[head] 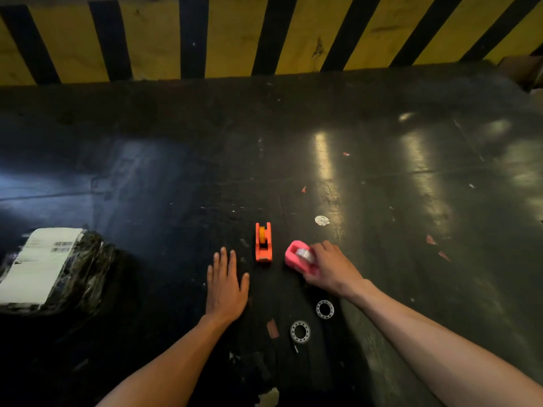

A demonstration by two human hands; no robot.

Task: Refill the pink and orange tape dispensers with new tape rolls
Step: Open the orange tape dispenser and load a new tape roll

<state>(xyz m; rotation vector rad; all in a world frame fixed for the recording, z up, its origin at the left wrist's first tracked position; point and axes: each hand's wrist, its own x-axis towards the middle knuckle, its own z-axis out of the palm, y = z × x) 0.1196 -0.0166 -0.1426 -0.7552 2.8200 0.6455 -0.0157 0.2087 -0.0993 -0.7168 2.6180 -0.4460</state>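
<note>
An orange tape dispenser [263,242] stands upright on the dark table, an orange spool inside it. Just right of it lies the pink tape dispenser [293,257] with a clear tape roll in its well; my right hand [332,267] grips its right side. My left hand [226,283] rests flat on the table, fingers spread, left of the orange dispenser and not touching it. Two clear tape rolls lie flat nearer to me: one [325,309] under my right wrist, the other [300,331] a little lower left.
A wrapped black parcel with a white label [50,268] sits at the left. A yellow and black striped barrier [235,36] runs along the table's far edge. A round white sticker [322,220] and small paper scraps dot the surface.
</note>
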